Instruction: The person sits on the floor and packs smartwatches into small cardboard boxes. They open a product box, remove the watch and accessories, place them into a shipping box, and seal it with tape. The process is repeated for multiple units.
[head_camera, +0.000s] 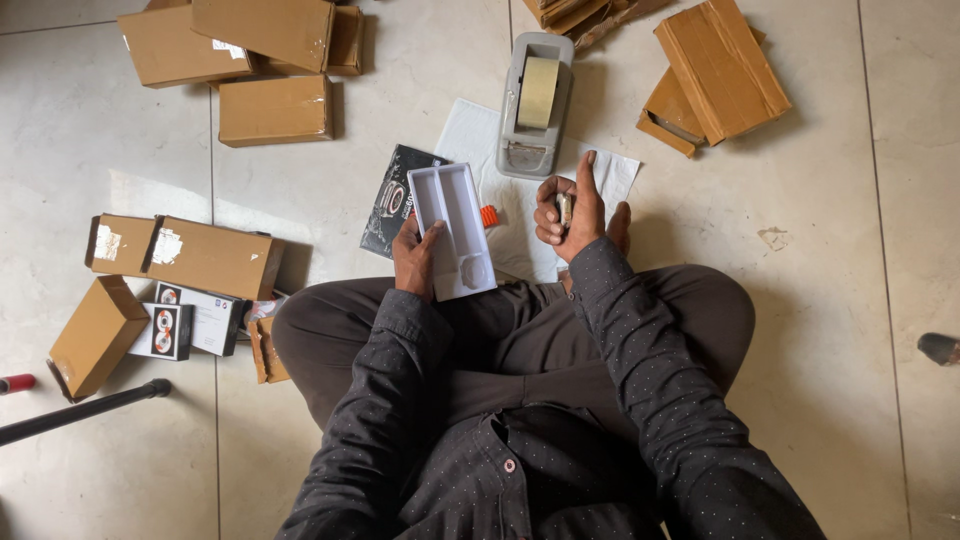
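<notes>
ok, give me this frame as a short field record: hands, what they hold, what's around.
left hand: holds white plastic tray insert, empty, by its lower left edge
right hand: closed around a small object, thumb up; kind unclear
posture: seated cross-legged on tiled floor
ahead: grey tape dispenser on white sheet; black printed box beside tray
around: brown cardboard boxes left and top right

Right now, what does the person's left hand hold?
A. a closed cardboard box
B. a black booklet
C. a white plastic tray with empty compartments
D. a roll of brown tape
C: the left hand grips the white plastic tray by its edge, and its compartments show empty; the tape dispenser stands on the floor beyond, and the right hand holds a small object.
</notes>
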